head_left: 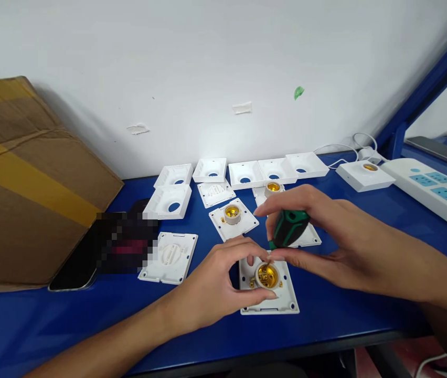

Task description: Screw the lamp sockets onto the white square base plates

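Note:
My right hand (318, 236) grips a green and black screwdriver (291, 228) by its handle, which leans over a lamp socket (267, 276). The tip points down into the socket's brass-coloured inside; fingers partly hide the shaft. The socket sits on a square white base plate (286, 302) near the table's front edge. My left hand (231, 278) curls around the socket, with thumb in front and fingers behind, holding it on the plate. Just behind are a second plate with a socket (232, 212) and a third socket (273, 188), its plate partly hidden by my right hand.
Several white square covers (246, 173) with round holes line the wall. A bare plate (168, 257) lies left. A cardboard box (30, 194) and a dark phone (76, 262) stand further left. At right are an assembled lamp holder (365, 177) and a power strip (436, 191) on the blue table (341, 315).

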`<state>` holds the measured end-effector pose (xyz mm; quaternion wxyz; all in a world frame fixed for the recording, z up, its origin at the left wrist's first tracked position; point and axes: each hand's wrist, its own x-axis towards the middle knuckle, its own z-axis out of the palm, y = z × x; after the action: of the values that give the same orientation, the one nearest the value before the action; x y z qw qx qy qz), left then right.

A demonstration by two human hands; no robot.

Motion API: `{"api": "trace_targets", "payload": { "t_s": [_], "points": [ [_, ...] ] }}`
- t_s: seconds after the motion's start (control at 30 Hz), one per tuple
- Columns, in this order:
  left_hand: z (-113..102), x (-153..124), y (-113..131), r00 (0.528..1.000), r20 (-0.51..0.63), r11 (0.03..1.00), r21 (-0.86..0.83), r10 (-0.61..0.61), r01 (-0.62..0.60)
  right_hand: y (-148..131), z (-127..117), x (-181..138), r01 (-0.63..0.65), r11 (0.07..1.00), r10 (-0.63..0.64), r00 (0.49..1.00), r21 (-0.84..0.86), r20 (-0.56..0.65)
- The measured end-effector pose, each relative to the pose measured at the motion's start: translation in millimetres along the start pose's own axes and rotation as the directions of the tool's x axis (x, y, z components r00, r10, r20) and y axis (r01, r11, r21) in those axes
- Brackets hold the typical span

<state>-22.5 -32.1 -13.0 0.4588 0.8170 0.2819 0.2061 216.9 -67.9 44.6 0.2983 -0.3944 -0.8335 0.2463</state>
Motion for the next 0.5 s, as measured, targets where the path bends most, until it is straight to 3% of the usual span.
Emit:
{"api": "trace_targets", "payload": {
  "t_s": [0.5],
  "points": [
    [-0.5,-3.1,-2.4,0.998,0.068,0.994,0.109,0.0,-0.007,-4.3,0.0,2.5,0.017,1.0,-0.017,0.999,-0.004,0.03]
  ]
}}
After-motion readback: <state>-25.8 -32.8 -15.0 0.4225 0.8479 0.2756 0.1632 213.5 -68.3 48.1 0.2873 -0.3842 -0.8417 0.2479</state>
